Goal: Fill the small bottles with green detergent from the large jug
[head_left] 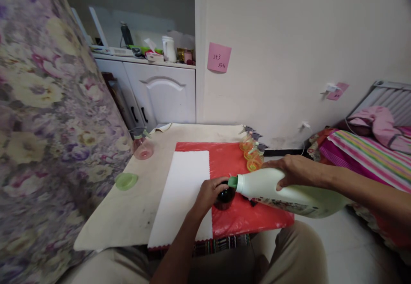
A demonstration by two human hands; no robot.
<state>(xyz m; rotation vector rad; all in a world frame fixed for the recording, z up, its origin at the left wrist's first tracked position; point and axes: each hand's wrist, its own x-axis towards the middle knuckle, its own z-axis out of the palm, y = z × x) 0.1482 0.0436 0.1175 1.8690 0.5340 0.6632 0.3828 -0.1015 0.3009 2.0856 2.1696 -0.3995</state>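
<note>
Right hand clamped over the shoulder of the pale green detergent bottle, tipped nearly flat, its green neck pointing left and down. Left hand wraps the small dark bottle standing upright right under that neck, spout and mouth just about touching. Both sit on the red plastic sheet, near the table's front edge. The big bottle looks full and heavy, smooth plastic, likely slippery; a grip at the shoulder suits it, with a handle hidden if there is one. The little one seems light and easy to knock over, so a hold round its body is wise. A white cloth lies just left of it. Orange spray bottles cluster at the sheet's far edge, a pink spray bottle at the table's far left corner, a green lid along the left edge.
</note>
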